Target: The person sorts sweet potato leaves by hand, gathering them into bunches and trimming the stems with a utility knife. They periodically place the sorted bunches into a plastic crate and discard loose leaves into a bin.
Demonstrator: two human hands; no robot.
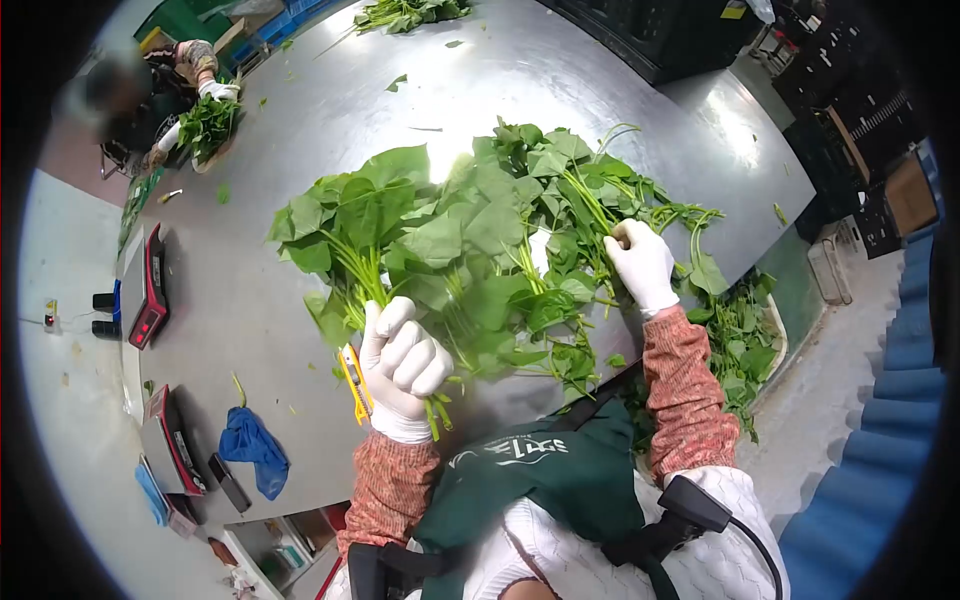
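My left hand [403, 358], in a white glove, is wrapped round the stems of a bunch of leafy greens [365, 225]. The leaves fan out above the fist and the cut stem ends poke out below it. A yellow utility knife [355, 384] shows right beside this hand, overlapping its edge. My right hand [640, 262], gloved too, has its fingers closed at some green stems [592, 200] on the right of a loose heap of leafy greens [540, 290]. That heap spreads over the metal table [300, 420] between both hands.
More greens fill a container [745, 350] below the table's right edge. Scales [150, 290] and a blue cloth [254, 452] lie at the left. Another person's gloved hand [218, 90] holds greens [207, 128] at the far left. A dark crate [660, 35] stands at the back.
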